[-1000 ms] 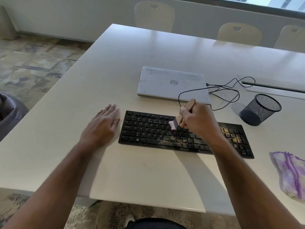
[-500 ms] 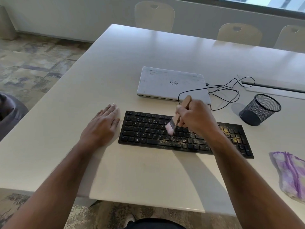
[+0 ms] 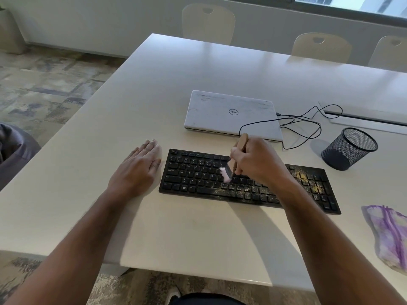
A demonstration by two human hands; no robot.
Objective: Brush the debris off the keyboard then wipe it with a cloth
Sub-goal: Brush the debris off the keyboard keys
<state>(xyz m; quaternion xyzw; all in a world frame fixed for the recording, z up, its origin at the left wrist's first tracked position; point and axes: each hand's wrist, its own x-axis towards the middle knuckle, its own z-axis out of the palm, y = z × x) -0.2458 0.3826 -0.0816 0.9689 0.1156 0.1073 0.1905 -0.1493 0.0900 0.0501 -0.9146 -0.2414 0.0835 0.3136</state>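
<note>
1. A purple cloth [image 3: 389,234] lies at the worktop's [image 3: 198,234] near right edge.
2. The black keyboard [image 3: 198,179], its right half speckled with yellow debris [image 3: 308,183], lies mid-worktop.
3. The left hand [image 3: 138,170] rests flat, fingers straight, beside the keyboard's left end.
4. The right hand [image 3: 257,161] grips a brush [image 3: 229,170], its bristles on the middle keys.
5. Beyond lie a closed laptop [image 3: 229,113] and a mesh cup [image 3: 349,148].

Brushing a dusty black keyboard [image 3: 198,177] at a white table [image 3: 198,234].
My right hand [image 3: 257,161] grips a small brush [image 3: 229,172], bristles on the middle keys; my left hand [image 3: 138,170] rests flat just beside the keyboard's left edge.
</note>
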